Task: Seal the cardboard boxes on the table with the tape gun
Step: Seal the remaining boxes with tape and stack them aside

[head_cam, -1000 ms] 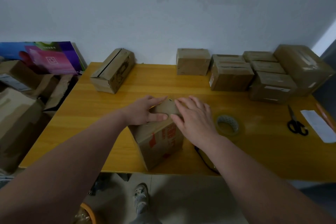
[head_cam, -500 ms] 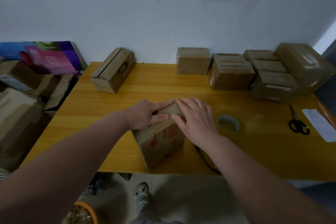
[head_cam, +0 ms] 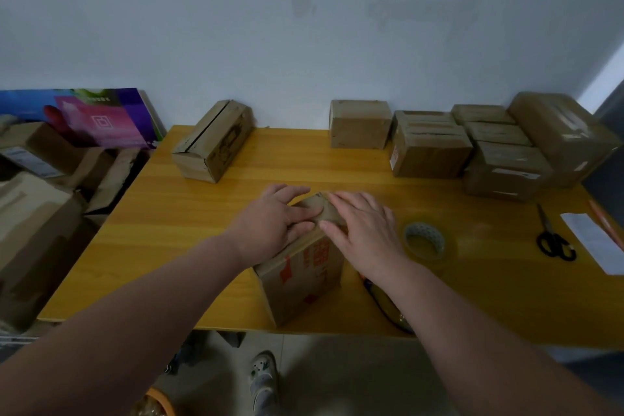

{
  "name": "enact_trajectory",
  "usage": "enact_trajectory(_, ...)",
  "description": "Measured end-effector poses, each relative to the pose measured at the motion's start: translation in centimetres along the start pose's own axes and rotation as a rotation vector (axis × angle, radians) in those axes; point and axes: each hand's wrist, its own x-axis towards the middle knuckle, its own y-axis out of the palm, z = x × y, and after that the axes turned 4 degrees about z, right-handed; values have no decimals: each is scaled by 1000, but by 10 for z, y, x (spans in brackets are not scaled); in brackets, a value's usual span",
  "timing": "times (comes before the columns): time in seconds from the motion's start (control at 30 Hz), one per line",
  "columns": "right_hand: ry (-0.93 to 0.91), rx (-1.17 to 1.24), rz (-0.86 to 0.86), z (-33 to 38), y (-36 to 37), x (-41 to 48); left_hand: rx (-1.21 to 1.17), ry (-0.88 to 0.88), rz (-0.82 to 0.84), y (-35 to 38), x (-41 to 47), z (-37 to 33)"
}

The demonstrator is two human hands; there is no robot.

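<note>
1. The near box stands at the front edge of the table. The left hand and the right hand lie on top of it, fingers straight and slightly apart. They press the flaps flat and grip nothing. Whether tape already crosses its seam I cannot tell.
2. Just right of the near box, a dark object shows from under the right forearm. It is probably the tape gun, though most of it is hidden, and neither hand holds it. I judge this box is at the closing stage, with its taping yet to come.
3. Further right of the near box lie one tape roll, then one pair of scissors and one paper slip.
4. Beyond the near box to the left lies one long box. Its seam gapes, so it looks unsealed.
5. Beyond the near box to the right is a cluster of boxes. I count six, though the stacked ones are hard to separate. The largest shows tape strips, so these are likely done. That makes eight boxes on the table.
</note>
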Motion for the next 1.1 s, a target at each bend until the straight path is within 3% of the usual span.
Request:
enact_trajectory(0.1,-2,15,-11,-2,1,0,-10,124,-152,3,-11,-5)
enact_trajectory(0.27,-51,48,-82,-6,2,1,-151,73,-191,9,-27,-10)
enact_trajectory(0.33,-99,158,-201,-9,1,-2,-179,52,-203,12,-29,-7)
enact_trajectory(0.43,-20,315,-286,-17,-3,-8,-215,26,-219,12,-30,-3)
enact_trajectory(0.53,100,227,-49,-30,-4,-7,-217,61,-249,14,-31,-5)
enact_trajectory(0.67,54,21,241,-37,-2,2,-244,79,-262,16,-31,-5)
enact_trajectory(0.93,-92,-71,338,-19,-4,21,-266,97,-263,19,-33,-5)
enact_trajectory(1.1,-132,-284,314,-13,-6,21,-281,99,-289,20,-32,-5)
